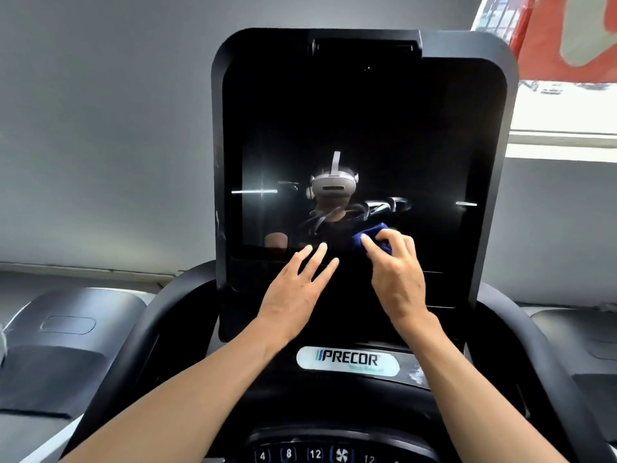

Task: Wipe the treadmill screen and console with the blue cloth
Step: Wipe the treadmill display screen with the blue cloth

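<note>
The treadmill screen (364, 128) is a tall black glossy panel, switched off, with reflections and a few smear marks near its lower middle. My right hand (397, 275) presses a bunched blue cloth (370, 237) against the lower part of the screen. Most of the cloth is hidden under my fingers. My left hand (297, 289) lies flat with fingers spread on the screen's lower edge, just left of the cloth and holding nothing. The console (347, 360) below carries a Precor logo plate and a row of numbered buttons.
Curved black handrails (147, 332) run down both sides of the console. Neighbouring treadmill motor covers (70, 342) sit left and right. A grey wall stands behind, with a red and white banner (564, 38) and a window ledge at the upper right.
</note>
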